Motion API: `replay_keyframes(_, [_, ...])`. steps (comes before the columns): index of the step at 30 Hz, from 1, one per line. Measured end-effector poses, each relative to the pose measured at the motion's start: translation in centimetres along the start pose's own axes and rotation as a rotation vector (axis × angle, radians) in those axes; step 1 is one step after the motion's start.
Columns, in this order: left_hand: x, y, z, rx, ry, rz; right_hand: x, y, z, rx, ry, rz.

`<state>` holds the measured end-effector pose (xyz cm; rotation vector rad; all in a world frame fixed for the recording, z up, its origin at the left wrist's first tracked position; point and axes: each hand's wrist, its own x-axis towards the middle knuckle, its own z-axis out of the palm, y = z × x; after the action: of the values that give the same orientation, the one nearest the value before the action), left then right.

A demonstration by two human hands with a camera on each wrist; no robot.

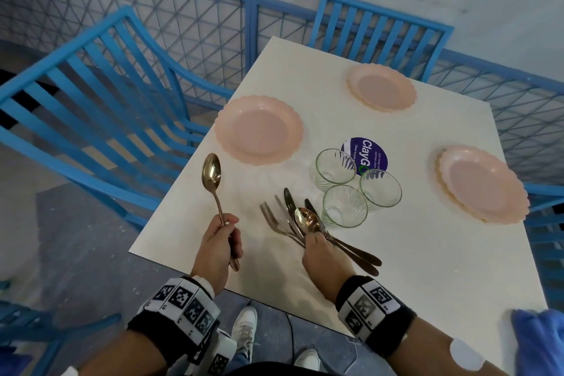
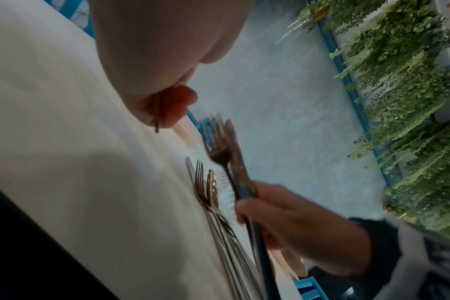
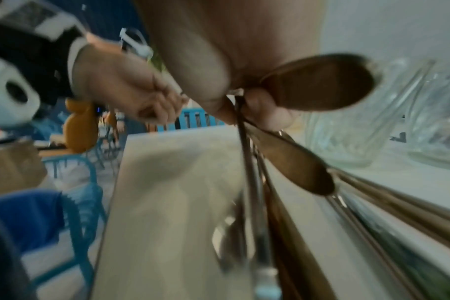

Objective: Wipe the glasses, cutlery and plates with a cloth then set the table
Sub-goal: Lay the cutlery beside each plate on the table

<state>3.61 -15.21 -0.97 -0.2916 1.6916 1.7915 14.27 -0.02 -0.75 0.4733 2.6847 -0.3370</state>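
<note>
My left hand (image 1: 230, 229) grips the handle of a gold spoon (image 1: 211, 172) and holds it upright over the table's left edge. My right hand (image 1: 314, 239) is curled round handles in the cutlery pile (image 1: 293, 217) of forks, knives and a spoon (image 1: 306, 220). In the left wrist view it holds a fork and knife (image 2: 222, 150) raised above the pieces lying on the table. Three clear glasses (image 1: 345, 206) stand just right of the pile. Pink plates sit at the left (image 1: 259, 130), far (image 1: 381, 87) and right (image 1: 482, 183). A blue cloth (image 1: 537, 342) lies at the near right corner.
The white table (image 1: 396, 268) has a purple round sticker (image 1: 370, 152) behind the glasses. Blue slatted chairs stand at the left (image 1: 91, 101) and far side (image 1: 381, 27), with a blue mesh fence behind. My feet are below the near edge.
</note>
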Motion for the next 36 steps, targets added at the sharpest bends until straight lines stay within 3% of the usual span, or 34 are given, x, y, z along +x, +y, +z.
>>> replay_keyframes(4, [-0.9, 0.5, 1.7, -0.035, -0.168, -0.015, 1.1, -2.0, -3.3, 0.555, 0.101, 0.022])
replay_keyframes(7, [-1.5, 1.1, 3.2, 0.033, -0.294, -0.017, 2.1, -4.0, -5.0, 0.993, 0.080, 0.052])
replay_keyframes(10, [-1.8, 2.3, 3.8, 0.111, -0.351, 0.059, 2.7, -5.0, -5.9, 1.203, 0.053, 0.099])
replay_keyframes(16, [-1.9, 4.0, 3.4, 0.384, -0.356, 0.261, 4.6, -5.7, -7.1, 1.218, 0.104, 0.074])
replay_keyframes(24, [0.5, 5.2, 2.6, 0.332, -0.475, 0.230, 6.0, -5.7, -8.0, 1.579, 0.121, 0.132])
replay_keyframes(29, [-0.1, 5.5, 4.3, 0.381, -0.424, 0.251, 6.4, -5.2, -7.5, 1.315, 0.237, 0.174])
replay_keyframes(33, [-1.0, 5.5, 5.9, 0.383, -0.360, 0.251, 6.5, -3.9, -7.5, 1.052, 0.233, 0.121])
replay_keyframes(36, [-1.1, 5.6, 6.6, 0.322, -0.328, 0.248, 5.7, -3.2, -8.3, 1.064, 0.256, 0.086])
